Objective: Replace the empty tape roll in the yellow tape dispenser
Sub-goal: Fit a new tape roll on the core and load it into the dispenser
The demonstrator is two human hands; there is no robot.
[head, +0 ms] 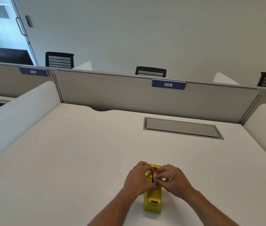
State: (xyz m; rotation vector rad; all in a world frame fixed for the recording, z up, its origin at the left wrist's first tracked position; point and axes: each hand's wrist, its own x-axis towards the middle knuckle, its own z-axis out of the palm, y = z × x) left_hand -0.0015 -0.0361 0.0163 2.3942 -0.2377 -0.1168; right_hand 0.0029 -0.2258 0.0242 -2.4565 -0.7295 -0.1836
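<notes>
The yellow tape dispenser (152, 201) stands on the white desk (80, 160) near its front edge, its cutter end toward me. My left hand (137, 180) wraps the dispenser's left side at the roll slot. My right hand (173, 179) pinches a small pale roll (155, 176) in the slot with thumb and fingers. Fingers hide most of the roll, so I cannot tell whether it carries tape. No other tape roll shows on the desk.
A grey cable hatch (182, 128) is set into the desk at the back right. A grey partition (129, 95) labelled 306 closes the far side, with white side dividers (23, 111) left and right. Black chairs (151, 71) stand beyond it.
</notes>
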